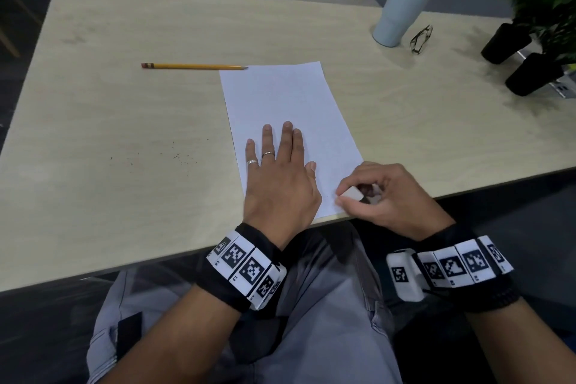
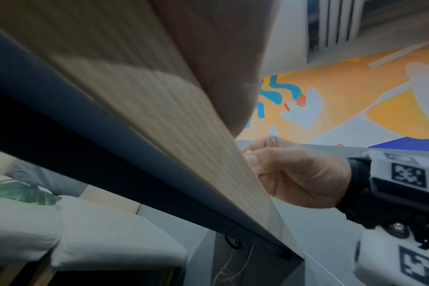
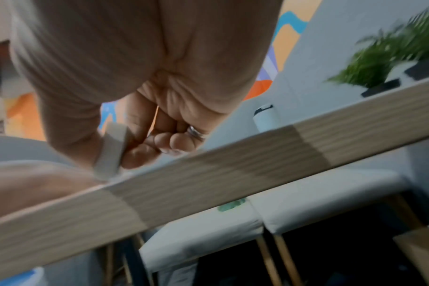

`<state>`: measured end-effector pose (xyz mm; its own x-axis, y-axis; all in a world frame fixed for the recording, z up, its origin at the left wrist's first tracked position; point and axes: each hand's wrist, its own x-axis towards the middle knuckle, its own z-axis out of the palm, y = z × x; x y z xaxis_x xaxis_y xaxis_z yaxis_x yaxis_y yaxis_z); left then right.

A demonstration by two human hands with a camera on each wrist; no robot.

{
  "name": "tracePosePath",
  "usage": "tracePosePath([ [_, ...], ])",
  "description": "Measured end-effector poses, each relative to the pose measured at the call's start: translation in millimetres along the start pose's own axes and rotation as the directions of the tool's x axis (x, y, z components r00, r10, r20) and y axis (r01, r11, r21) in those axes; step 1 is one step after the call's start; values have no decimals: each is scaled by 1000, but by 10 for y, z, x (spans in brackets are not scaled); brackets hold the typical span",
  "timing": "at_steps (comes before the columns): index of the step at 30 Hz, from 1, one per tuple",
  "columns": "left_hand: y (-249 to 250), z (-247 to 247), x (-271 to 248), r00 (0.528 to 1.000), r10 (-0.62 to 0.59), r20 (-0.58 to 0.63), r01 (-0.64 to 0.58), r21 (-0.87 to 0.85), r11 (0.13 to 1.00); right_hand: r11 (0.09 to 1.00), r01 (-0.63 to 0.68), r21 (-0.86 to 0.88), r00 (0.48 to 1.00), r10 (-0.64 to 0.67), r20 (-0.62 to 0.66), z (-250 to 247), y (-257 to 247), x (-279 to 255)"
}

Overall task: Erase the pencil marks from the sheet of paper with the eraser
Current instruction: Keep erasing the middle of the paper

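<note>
A white sheet of paper [image 1: 286,109] lies on the light wooden table [image 1: 124,121], its near end at the table's front edge. My left hand [image 1: 277,174] presses flat on the sheet's lower half, fingers straight and spread. My right hand [image 1: 374,196] pinches a white eraser [image 1: 350,193] between thumb and fingers at the sheet's near right corner. In the right wrist view the eraser [image 3: 110,152] stands on end, its lower tip touching the paper at the table edge. No pencil marks show on the sheet from here.
A yellow pencil [image 1: 193,66] lies left of the sheet's far corner. Dark crumbs [image 1: 180,159] dot the table to the left. A white tumbler [image 1: 402,9], folded glasses [image 1: 420,39] and potted plants [image 1: 536,40] stand at the far right. Chairs sit beyond the table.
</note>
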<state>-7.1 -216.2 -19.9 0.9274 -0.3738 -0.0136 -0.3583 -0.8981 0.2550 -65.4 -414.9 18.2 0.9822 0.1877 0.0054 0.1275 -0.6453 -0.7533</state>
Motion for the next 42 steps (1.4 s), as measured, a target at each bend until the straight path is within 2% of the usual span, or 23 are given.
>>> tracePosePath([
  [2,-6,-3,6,1000,3,2,-3,2,1000,999,-24,33,1000,24,1,-19,65,10],
  [5,-13,0,-4,1000,3,-1,-3,2,1000,993,-108,44,991,111,-70,-232,224,-4],
  [7,-10,-3,-8,1000,4,0,-4,1,1000,996,-87,12,994,87,-73,-205,171,1],
  [11,-8,2,0,1000,8,-3,-8,-1,1000,1000,21,2,999,-21,45,78,-32,29],
  [16,-15,32,1,999,-2,-35,1,-2,1000,995,-98,22,993,100,-58,-210,192,-10],
  [19,-2,37,10,999,-14,-30,14,-7,1000,999,-46,2,997,46,-64,-105,56,40],
  [23,6,29,14,1000,-24,-19,24,-1,1000,999,40,-6,999,-39,28,107,-68,93],
  [29,41,37,38,999,-49,-19,48,-25,999,997,-60,-40,996,57,-74,-156,118,20],
  [34,27,37,47,999,-46,-3,46,-18,999,998,60,-34,998,-59,30,119,-51,38],
  [38,23,23,32,999,-43,-11,42,-18,999,996,-83,-11,993,82,-80,-181,183,52],
  [40,28,15,28,999,-39,-4,39,-13,999,996,-67,-53,993,61,-104,-167,153,95],
  [42,33,12,26,999,-33,6,33,-4,999,997,-6,-74,999,2,-50,-10,44,149],
])
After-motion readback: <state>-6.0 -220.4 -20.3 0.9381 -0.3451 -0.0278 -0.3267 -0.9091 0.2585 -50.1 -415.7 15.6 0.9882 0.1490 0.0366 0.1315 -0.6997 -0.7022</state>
